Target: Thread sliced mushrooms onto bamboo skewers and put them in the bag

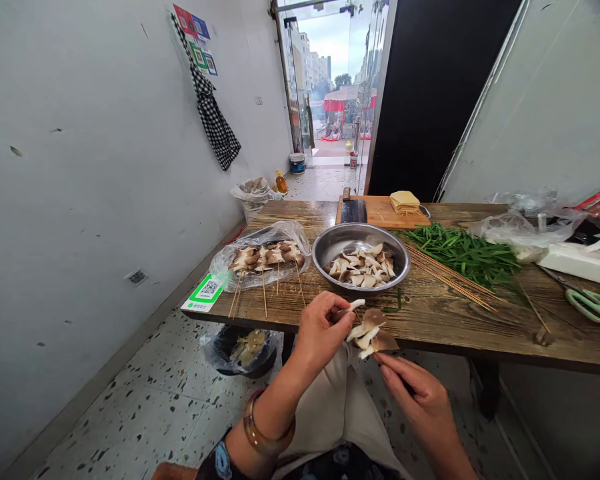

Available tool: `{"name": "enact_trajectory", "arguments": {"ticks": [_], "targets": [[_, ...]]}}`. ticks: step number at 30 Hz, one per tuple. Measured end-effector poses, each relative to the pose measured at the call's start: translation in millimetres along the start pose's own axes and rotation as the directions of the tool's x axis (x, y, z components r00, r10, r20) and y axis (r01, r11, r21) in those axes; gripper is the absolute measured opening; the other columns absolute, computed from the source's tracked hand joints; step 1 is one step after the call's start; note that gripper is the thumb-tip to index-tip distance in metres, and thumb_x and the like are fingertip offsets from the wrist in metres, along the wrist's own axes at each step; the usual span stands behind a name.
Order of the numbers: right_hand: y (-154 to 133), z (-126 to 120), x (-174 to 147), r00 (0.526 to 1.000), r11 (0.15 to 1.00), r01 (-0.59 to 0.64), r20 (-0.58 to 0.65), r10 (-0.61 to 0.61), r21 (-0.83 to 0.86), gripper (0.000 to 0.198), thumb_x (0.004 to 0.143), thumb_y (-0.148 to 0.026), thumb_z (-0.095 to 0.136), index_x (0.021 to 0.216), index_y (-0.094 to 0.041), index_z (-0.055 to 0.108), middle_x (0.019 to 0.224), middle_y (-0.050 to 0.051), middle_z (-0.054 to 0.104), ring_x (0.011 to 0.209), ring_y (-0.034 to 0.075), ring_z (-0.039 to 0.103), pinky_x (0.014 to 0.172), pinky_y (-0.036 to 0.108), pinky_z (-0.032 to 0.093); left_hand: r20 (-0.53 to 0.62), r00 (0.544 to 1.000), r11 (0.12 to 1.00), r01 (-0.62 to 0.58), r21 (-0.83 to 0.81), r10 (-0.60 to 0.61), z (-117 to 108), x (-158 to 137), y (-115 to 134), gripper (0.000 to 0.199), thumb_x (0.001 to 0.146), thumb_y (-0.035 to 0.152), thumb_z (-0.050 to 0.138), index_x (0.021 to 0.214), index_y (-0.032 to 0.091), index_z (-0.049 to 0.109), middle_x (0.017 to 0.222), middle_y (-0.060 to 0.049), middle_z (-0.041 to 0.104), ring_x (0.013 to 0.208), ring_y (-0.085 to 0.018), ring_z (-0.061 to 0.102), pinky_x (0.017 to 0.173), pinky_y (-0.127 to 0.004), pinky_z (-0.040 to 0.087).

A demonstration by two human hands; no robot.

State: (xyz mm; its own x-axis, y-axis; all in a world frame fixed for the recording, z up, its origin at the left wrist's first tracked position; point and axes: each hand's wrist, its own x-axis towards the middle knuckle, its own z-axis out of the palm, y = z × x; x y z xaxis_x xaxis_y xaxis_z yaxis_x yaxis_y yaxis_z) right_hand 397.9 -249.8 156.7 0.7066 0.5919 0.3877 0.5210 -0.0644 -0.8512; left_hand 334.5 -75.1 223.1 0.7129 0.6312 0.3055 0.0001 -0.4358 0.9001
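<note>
Pinched in the fingers of my left hand (324, 330) is a pale oyster mushroom piece (356, 305), held close to the upper end of a mushroom skewer (370, 333). My right hand (420, 397) is closed around the lower end of that skewer, which carries several brown-and-white pieces; most of its stick is hidden. Just beyond both hands, a steel bowl (317, 267) on the table holds many loose mushroom pieces (363, 270). To its left, several finished-looking mushroom skewers (265, 259) lie on a clear plastic bag (293, 233), their sticks pointing toward me.
On the wooden table (340, 310) are bare bamboo skewers (455, 280), green leaves (460, 253), green-handled scissors (590, 303) and a cutting board (377, 213) with a cleaver (354, 210) and stacked tofu sheets (405, 201). A QR card (205, 293) lies at the left corner. Below stands a lined bin (225, 353).
</note>
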Motion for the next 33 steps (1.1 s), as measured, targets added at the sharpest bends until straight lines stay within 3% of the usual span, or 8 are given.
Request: {"name": "enact_trajectory", "arguments": {"ticks": [8, 11, 14, 16, 19, 25, 33], "targets": [[-1.2, 7.8, 2.0, 0.994, 0.99, -0.102, -0.039, 0.107, 0.098, 0.024, 0.084, -0.035, 0.059, 0.094, -0.025, 0.079, 0.092, 0.008, 0.078, 0.082, 0.024, 0.074, 0.072, 0.033, 0.06, 0.155, 0.987, 0.999, 0.041, -0.031, -0.036, 1.5, -5.9, 7.1, 0.006, 0.072, 0.021, 0.065, 0.067, 0.017, 0.067, 0.071, -0.003, 0.06, 0.068, -0.014, 0.05, 0.062, -0.024, 0.035], [0.5, 8.7, 0.7, 0.987, 0.981, -0.153, -0.031, 0.158, 0.123, 0.024, 0.083, -0.035, 0.06, 0.093, -0.024, 0.078, 0.09, 0.007, 0.078, 0.08, 0.023, 0.074, 0.073, 0.031, 0.06, 0.177, 0.974, 0.963, 0.174, -0.207, -0.138, 3.0, -7.2, 3.5, 0.013, 0.075, 0.029, 0.066, 0.075, 0.016, 0.067, 0.071, -0.003, 0.061, 0.065, -0.013, 0.05, 0.061, -0.023, 0.037], [1.8, 8.4, -0.7, 0.984, 0.977, -0.174, -0.017, 0.178, 0.125, 0.023, 0.083, -0.035, 0.06, 0.091, -0.024, 0.078, 0.089, 0.006, 0.078, 0.079, 0.022, 0.073, 0.071, 0.029, 0.059, 0.182, 0.948, 0.864, 0.315, -0.392, -0.262, 4.8, -6.6, 2.5, 0.026, 0.075, 0.039, 0.066, 0.086, 0.015, 0.067, 0.079, -0.005, 0.065, 0.068, -0.012, 0.053, 0.063, -0.023, 0.038], [2.1, 8.2, -1.2, 0.983, 0.976, -0.178, -0.013, 0.181, 0.124, 0.022, 0.083, -0.034, 0.06, 0.09, -0.024, 0.078, 0.089, 0.005, 0.078, 0.077, 0.021, 0.073, 0.069, 0.028, 0.059, 0.211, 0.928, 0.818, 0.371, -0.44, -0.308, 6.6, -5.9, 3.2, 0.033, 0.074, 0.041, 0.068, 0.091, 0.014, 0.068, 0.086, -0.006, 0.067, 0.072, -0.013, 0.054, 0.065, -0.023, 0.039], [1.6, 8.4, -1.3, 0.983, 0.974, -0.18, 0.003, 0.181, 0.138, 0.022, 0.083, -0.032, 0.06, 0.093, -0.023, 0.078, 0.09, 0.005, 0.078, 0.075, 0.021, 0.073, 0.064, 0.026, 0.059, 0.288, 0.899, 0.785, 0.431, -0.446, -0.331, 10.5, -5.8, 2.4, 0.036, 0.073, 0.043, 0.069, 0.092, 0.013, 0.07, 0.078, -0.004, 0.065, 0.066, -0.011, 0.051, 0.062, -0.023, 0.036], [-0.5, 9.6, -1.4, 0.991, 0.983, -0.127, -0.025, 0.131, 0.134, 0.02, 0.081, -0.029, 0.061, 0.09, -0.023, 0.078, 0.088, 0.007, 0.078, 0.078, 0.022, 0.073, 0.069, 0.029, 0.059, 0.285, 0.899, 0.78, 0.432, -0.452, -0.332, 19.3, -7.6, -5.6, 0.027, 0.071, 0.038, 0.071, 0.077, 0.012, 0.068, 0.067, -0.001, 0.059, 0.062, -0.009, 0.045, 0.06, -0.022, 0.032], [6.4, 16.8, -4.1, 0.988, 0.987, -0.129, -0.068, 0.136, 0.097, 0.022, 0.081, -0.03, 0.06, 0.089, -0.022, 0.079, 0.088, 0.008, 0.078, 0.08, 0.023, 0.073, 0.072, 0.031, 0.059, 0.253, 0.902, 0.77, 0.431, -0.47, -0.351, 23.7, -10.7, -7.6, 0.032, 0.066, 0.042, 0.074, 0.071, 0.012, 0.063, 0.064, 0.001, 0.054, 0.06, -0.009, 0.042, 0.058, -0.022, 0.031]]}}
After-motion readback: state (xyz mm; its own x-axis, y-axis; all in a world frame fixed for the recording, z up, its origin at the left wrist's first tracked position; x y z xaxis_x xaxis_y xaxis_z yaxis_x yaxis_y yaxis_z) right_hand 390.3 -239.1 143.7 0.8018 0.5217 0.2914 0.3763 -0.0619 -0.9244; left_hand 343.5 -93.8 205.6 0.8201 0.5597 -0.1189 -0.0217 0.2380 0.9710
